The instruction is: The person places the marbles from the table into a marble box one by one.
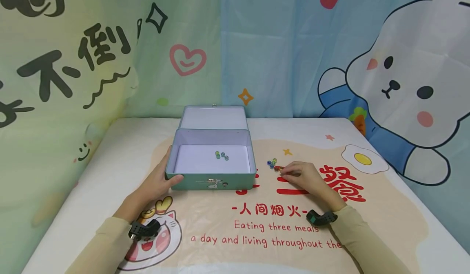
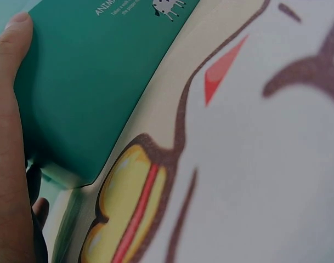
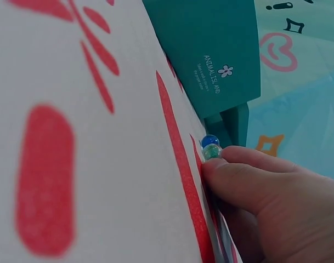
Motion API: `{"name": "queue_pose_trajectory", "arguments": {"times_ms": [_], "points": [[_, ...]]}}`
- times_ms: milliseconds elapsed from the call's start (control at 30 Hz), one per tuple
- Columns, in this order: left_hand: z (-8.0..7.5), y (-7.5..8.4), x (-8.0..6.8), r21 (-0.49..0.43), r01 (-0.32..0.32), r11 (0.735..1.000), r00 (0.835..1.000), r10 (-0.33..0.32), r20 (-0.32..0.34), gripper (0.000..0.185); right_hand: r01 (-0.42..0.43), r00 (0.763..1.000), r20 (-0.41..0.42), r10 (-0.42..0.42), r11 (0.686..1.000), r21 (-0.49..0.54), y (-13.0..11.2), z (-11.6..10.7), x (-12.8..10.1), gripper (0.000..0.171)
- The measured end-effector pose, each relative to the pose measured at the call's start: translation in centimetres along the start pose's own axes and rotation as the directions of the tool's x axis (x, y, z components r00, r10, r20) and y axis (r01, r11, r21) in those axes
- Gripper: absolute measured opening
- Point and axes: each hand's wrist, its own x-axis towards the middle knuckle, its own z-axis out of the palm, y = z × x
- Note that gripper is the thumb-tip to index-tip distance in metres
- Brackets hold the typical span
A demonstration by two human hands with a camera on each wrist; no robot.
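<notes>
A green tin box (image 1: 213,181) with a pale interior stands with its lid (image 1: 213,118) tipped back. Several glass marbles (image 1: 218,155) lie on its floor. My left hand (image 1: 160,175) grips the box's front left corner, thumb on the front face and fingers along the side. To the right of the box, several blue and green marbles (image 1: 271,163) sit in a small cluster on the table. My right hand (image 1: 301,175) is at the near edge of this cluster, thumb and forefinger pinching a clear greenish marble (image 3: 211,152). A blue marble (image 3: 210,141) shows just beyond it.
The table (image 1: 371,241) has a printed cover with red characters, a fried egg and a cat face. Behind it hangs a printed curtain (image 1: 257,49) with hearts and a white rabbit. Dark wrist cameras (image 1: 321,217) are strapped to both wrists.
</notes>
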Motion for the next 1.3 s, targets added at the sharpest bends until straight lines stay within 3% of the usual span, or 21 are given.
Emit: {"name": "queue_pose_trajectory", "arguments": {"times_ms": [333, 867, 1300], "points": [[0.0, -0.2, 0.1, -0.009, -0.011, 1.0, 1.0, 0.011, -0.002, 0.102, -0.04, 0.999, -0.009, 0.04, 0.998, 0.048, 0.2, 0.1, -0.1, 0.012], [-0.1, -0.1, 0.0, -0.013, -0.021, 1.0, 1.0, 0.021, 0.002, 0.101, -0.146, 0.989, 0.045, 0.142, 0.982, 0.118, -0.1, 0.0, 0.0, 0.018], [-0.1, -0.2, 0.0, -0.001, -0.009, 1.0, 1.0, 0.009, 0.002, 0.103, -0.224, 0.974, 0.079, 0.212, 0.953, 0.204, -1.2, -0.6, 0.3, 0.021]]}}
